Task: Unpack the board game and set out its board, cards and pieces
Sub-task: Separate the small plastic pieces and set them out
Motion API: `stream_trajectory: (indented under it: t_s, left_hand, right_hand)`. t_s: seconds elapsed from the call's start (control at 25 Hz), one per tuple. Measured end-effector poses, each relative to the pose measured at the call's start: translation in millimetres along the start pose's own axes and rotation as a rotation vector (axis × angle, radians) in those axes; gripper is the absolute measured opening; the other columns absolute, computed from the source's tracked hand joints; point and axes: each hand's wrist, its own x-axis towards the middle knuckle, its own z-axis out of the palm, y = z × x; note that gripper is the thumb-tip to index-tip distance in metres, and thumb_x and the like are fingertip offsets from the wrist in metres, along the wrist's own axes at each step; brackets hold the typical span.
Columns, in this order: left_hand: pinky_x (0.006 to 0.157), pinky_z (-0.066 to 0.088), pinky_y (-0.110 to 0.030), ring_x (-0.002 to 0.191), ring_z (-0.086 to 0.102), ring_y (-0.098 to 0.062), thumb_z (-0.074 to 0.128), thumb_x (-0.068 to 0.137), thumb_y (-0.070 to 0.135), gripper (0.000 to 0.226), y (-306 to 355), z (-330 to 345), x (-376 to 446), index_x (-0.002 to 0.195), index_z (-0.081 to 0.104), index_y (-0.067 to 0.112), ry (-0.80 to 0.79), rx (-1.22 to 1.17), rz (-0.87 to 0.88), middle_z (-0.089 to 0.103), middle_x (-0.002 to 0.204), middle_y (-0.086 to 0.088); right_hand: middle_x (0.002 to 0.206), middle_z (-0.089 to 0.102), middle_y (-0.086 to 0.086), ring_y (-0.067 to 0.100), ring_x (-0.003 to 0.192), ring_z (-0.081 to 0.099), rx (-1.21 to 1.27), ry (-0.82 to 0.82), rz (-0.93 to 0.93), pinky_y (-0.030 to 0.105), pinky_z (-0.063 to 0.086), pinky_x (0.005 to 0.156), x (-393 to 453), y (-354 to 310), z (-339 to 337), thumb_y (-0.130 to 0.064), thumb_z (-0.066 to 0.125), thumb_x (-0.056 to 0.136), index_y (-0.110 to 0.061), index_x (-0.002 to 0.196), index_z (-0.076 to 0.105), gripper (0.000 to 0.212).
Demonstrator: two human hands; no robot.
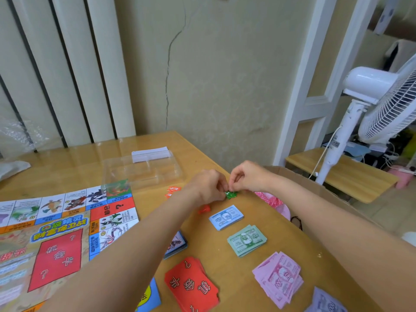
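Observation:
The paper game board [56,233] lies flat on the left of the wooden table [225,262]. My left hand [208,185] and my right hand [246,175] meet near the table's right edge, both pinching small green plastic pieces [231,194]. Orange-red pieces [172,191] and a red pawn [204,208] lie nearby. Stacks of play money sit in a row: blue [226,217], green [247,240], pink [279,278], lilac [326,302]. Red cards [191,287] and a blue-backed card stack [176,244] lie by my left forearm.
A clear plastic insert tray [144,170] holding white cards [150,154] stands behind the board. A brown cardboard box [315,194] sits off the table's right edge. A white standing fan [364,104] is at the right; a wall is close behind.

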Motion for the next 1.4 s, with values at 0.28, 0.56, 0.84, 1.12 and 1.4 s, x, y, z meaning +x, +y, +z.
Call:
stream_trajectory:
  t_s: [0.28,0.56,0.84,1.12,1.4]
  left_hand:
    - [0.07,0.039,-0.015,0.093,0.061,-0.018,0.054,0.085,0.004,0.024,-54,-47,-13,0.101,0.07,0.01,0.126,-0.034,-0.184,0.067,0.098,-0.005]
    - [0.083,0.045,-0.025,0.104,0.06,-0.018,0.065,0.085,0.026,0.023,-72,-57,-35,0.103,0.071,0.014,-0.099,0.122,-0.248,0.067,0.11,-0.003]
    - [0.086,0.051,-0.031,0.1,0.062,-0.021,0.071,0.078,0.03,0.031,-65,-34,-23,0.106,0.069,0.015,-0.145,0.219,-0.259,0.068,0.108,-0.004]
    - [0.079,0.048,-0.027,0.091,0.058,-0.018,0.069,0.08,0.027,0.034,-60,-33,-19,0.111,0.066,0.012,-0.17,0.229,-0.312,0.065,0.109,-0.004]
    - [0.078,0.047,-0.024,0.087,0.056,-0.016,0.071,0.079,0.022,0.033,-52,-36,-17,0.11,0.065,0.011,-0.162,0.238,-0.284,0.065,0.109,-0.005]
  right_hand:
    - [0.077,0.064,0.012,0.012,0.065,0.052,0.074,0.093,-0.035,0.016,0.04,0.057,24,-12,5,-0.001,0.066,0.079,-0.018,0.064,0.065,0.023]
    - [0.102,0.069,0.006,0.016,0.093,0.06,-0.257,-0.064,-0.138,0.019,0.041,0.075,48,-65,53,-0.018,0.073,0.078,-0.009,0.103,0.071,0.027]
    - [0.085,0.064,0.004,0.011,0.08,0.055,-0.218,-0.091,-0.148,0.011,0.038,0.061,48,-62,55,-0.012,0.075,0.075,-0.008,0.098,0.072,0.023]
    - [0.075,0.059,-0.006,0.012,0.081,0.056,-0.186,-0.138,-0.118,0.026,0.047,0.08,51,-60,50,-0.01,0.075,0.075,-0.011,0.094,0.072,0.019]
    - [0.084,0.066,0.007,0.021,0.084,0.061,-0.286,-0.175,-0.121,0.027,0.048,0.076,50,-67,50,-0.004,0.069,0.078,-0.012,0.084,0.063,0.011]
